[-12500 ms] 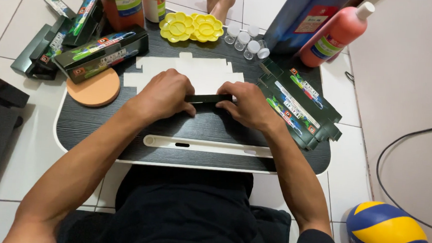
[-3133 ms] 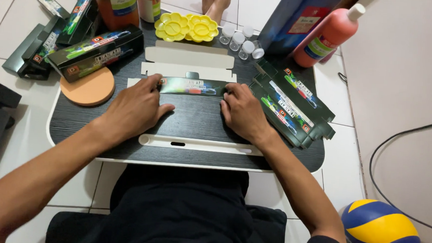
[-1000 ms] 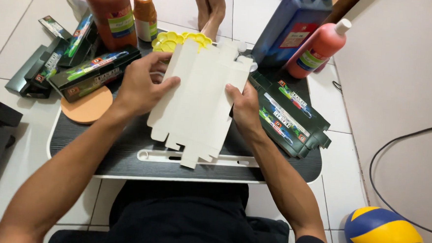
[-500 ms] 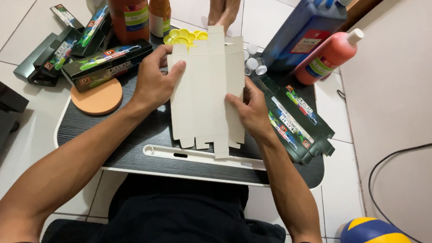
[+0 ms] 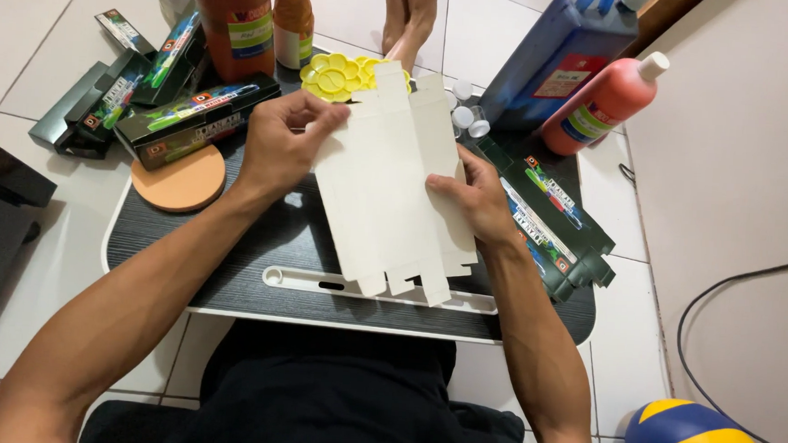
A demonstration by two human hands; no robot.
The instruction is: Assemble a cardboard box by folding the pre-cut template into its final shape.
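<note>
Gripping opposite edges, the left hand [image 5: 281, 148] and right hand [image 5: 476, 197] are closed on a flattened white carton [image 5: 396, 186], which is held tilted above the middle of the lap desk [image 5: 231, 249].

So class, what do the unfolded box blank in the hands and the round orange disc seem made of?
Box blank: probably thin matte cardboard, plain off-white, with sharp creases and cut tabs. Round orange disc: possibly foam or cork, a dull, flat surface without shine; uncertain.
</note>
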